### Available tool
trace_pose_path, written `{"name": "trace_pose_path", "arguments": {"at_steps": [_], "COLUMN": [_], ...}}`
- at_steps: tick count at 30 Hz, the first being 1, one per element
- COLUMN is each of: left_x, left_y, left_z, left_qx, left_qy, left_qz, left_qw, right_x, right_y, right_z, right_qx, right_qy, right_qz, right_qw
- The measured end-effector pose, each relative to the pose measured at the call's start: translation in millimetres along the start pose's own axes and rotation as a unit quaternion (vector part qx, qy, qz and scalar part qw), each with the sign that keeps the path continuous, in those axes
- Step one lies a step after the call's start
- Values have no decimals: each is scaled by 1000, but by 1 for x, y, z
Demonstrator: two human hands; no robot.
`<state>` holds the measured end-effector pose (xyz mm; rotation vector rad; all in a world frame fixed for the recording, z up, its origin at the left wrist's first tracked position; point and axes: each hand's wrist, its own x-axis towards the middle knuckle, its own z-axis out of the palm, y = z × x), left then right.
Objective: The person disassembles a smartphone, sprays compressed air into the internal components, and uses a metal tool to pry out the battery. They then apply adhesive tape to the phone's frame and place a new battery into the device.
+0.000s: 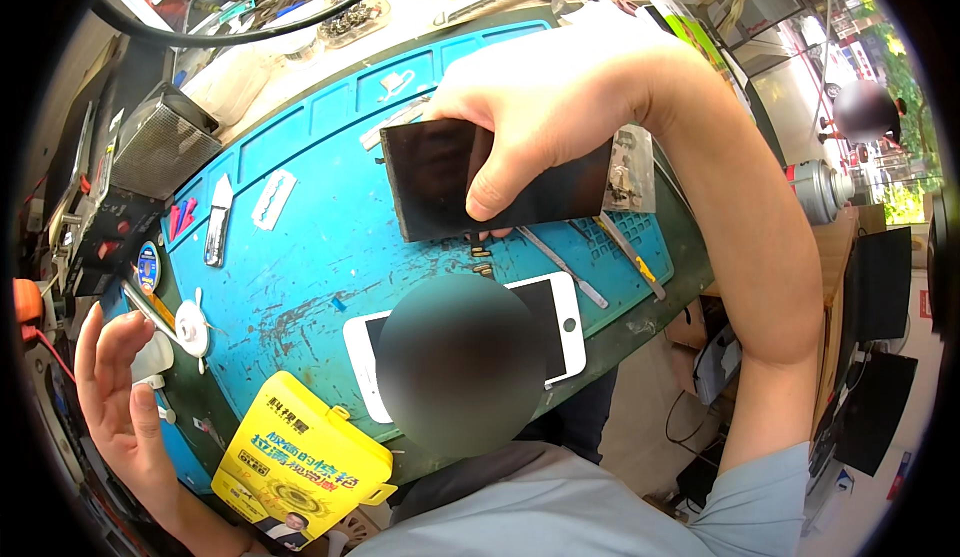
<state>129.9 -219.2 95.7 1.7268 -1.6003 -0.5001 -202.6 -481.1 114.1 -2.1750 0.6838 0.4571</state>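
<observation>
My right hand [545, 107] grips a black phone screen [430, 177], its thumb lying across the dark glossy face and the other fingers mostly hidden behind. The screen is raised over the blue work mat [290, 297]. Below it on the mat lies a white-framed phone [556, 302], partly covered by a round blur. My left hand [125, 407] is lifted at the left, fingers apart, holding nothing. It is near a white round spool-like piece [192, 327] and a yellow package [300, 462].
A slim metal tool [565, 269] and a yellow-handled knife [632, 257] lie right of the screen. A cutter [217, 222] and a blade packet [273, 199] lie on the mat's left. A black cable [260, 37] arches across the top, near a tray of tools [250, 7].
</observation>
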Motion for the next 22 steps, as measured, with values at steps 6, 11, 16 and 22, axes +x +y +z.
{"name": "trace_pose_path", "arguments": {"at_steps": [6,11,16,22], "left_x": [1,-1,1,-1], "left_y": [-1,-3,-2,-6], "left_z": [-2,-2,0,-7], "left_qx": [8,6,-8,20], "left_qy": [-5,-2,-5,-15], "left_qz": [0,4,4,-7], "left_qw": [1000,1000,1000,1000], "right_x": [2,2,2,5], "right_y": [0,-2,2,6], "right_z": [-1,-3,-1,0], "right_qx": [-2,-11,12,26], "right_qy": [-15,-6,-11,-33], "right_qz": [-2,5,6,5], "right_qw": [1000,1000,1000,999]}}
